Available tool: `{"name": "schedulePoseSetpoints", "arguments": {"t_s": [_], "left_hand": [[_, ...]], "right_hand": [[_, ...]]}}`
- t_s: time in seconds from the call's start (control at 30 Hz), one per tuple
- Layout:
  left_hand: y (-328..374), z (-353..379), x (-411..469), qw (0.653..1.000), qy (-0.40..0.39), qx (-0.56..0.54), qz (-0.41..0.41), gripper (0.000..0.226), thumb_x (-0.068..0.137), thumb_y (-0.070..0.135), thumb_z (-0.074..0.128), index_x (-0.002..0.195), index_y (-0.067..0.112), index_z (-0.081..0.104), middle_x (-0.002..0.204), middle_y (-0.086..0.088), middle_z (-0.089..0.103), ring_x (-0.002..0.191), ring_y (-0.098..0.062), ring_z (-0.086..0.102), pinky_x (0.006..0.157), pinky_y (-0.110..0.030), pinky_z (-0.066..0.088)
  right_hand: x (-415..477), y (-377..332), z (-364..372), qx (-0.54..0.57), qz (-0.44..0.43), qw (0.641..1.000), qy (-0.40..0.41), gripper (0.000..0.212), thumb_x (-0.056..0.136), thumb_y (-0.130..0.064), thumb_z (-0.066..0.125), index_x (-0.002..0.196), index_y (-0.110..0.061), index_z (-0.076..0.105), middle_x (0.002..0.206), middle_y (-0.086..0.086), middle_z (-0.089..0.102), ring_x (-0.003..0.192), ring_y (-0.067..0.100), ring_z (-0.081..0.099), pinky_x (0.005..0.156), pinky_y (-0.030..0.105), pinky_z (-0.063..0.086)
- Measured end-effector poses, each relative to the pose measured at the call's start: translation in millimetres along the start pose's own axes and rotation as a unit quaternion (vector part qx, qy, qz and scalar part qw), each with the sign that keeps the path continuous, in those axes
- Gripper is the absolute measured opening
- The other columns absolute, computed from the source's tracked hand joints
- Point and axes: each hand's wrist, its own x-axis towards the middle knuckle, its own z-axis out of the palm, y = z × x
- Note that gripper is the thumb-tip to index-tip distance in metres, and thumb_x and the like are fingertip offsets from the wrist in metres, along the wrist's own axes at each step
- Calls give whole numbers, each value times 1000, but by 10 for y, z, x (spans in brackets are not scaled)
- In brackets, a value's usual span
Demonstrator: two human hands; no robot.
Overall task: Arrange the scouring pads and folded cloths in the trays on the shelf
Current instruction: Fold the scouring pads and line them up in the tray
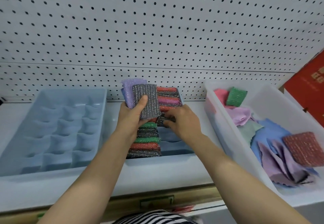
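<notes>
Head camera view, looking down at a shelf [157,174]: the left hand [131,116] holds a silver-grey scouring pad [146,101] upright above the middle tray [175,145], thumb across its face and fingers curled behind. Some lilac pads [128,90] are clamped in the same grip, behind the grey one. Just beside it, the right hand [184,120] reaches into the tray and pinches a dark pad [163,121] between curled fingers and thumb.

The middle tray is pale blue and sits against the back edge of the shelf. A near column of pads [146,141] stands on edge in its left side, green, red and dark grey in turn. A far row of pads [168,97], red, pink and dark, fills its back end.

Toward the shelf's left edge sits a larger blue tray [52,132] with a grid of moulded compartments.

Toward the right edge a white bin [228,136] lies at an angle. Loose cloths are heaped in it: a pink cloth [220,92] at the far end, lilac cloths [280,167] at the near end, a blue cloth [270,129] between. A green pad [235,96] leans at the far end, and a red pad [303,147] rests on the cloths nearer the front.

A red box [308,87] stands beyond the bin. White pegboard [157,22] backs the shelf.
</notes>
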Motion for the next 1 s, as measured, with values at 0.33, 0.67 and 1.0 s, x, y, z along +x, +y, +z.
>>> {"name": "schedulePoseSetpoints", "arguments": {"t_s": [0.33,0.67,1.0], "left_hand": [[54,95,-121,998,-49,26,6,50,83,35,76,128,20,57,112,1,74,100,-16,72,82,-43,61],[63,65,-241,999,-41,1,-6,40,99,29,59,135,14,51,121,-9,68,100,-25,72,79,-39,62],[21,-23,-265,1000,0,-15,-8,35,100,29,57,130,11,51,116,-9,68,84,-21,75,82,-40,61]], "right_hand": [[99,-171,-304,469,189,862,16,21,85,-46,71,87,-25,73,86,-9,73,80,9,67,73,31,58],[5,-26,-426,636,272,722,-2,12,84,-11,76,89,-10,65,87,9,72,77,22,68,72,36,60],[-175,203,-291,80,72,994,-6,21,76,-30,82,93,-29,70,92,1,66,87,21,62,81,33,51]]}}
